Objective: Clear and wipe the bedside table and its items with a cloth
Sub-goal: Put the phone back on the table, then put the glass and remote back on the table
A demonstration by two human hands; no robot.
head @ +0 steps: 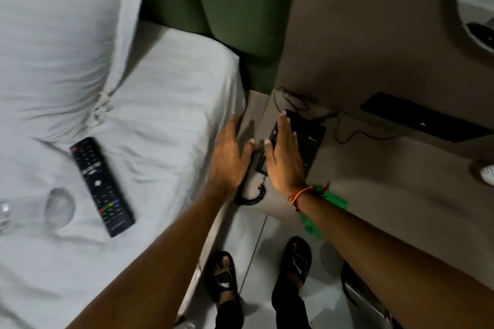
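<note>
Clearing step, not wiping yet: both hands are closing in on the black desk phone [299, 139] that sits on the bedside worktop [374, 168], apparently to lift it off. Left hand [231, 157] comes in from the bed side, fingers extended and loosely together, palm facing the phone's left edge, thumb near the handset end; it looks to be touching or just beside the phone, not wrapped round anything. Right hand [284, 152] lies flat and open over the phone's top, fingers straight and pointing away from the body, thumb tip close to the left thumb; nothing gripped. A red-and-yellow thread band [299, 196] circles the right wrist. Coiled handset cord [251, 192] hangs off the worktop's front edge, and a thin cable [347, 133] runs from the phone's back toward the wall, so the next move likely needs a two-sided squeeze and a lift with slack minded on both leads. Green cloth [324, 211] lies at the worktop's front corner, partly hidden under the right forearm, unheld. Already on the bed [165, 104]: remote [101, 185] and a clear glass [60, 207] lying on its side, well apart from the phone. A black flat device [422, 117] remains at the back of the worktop. Frame is motion-blurred; exact contact is hard to confirm.
</note>
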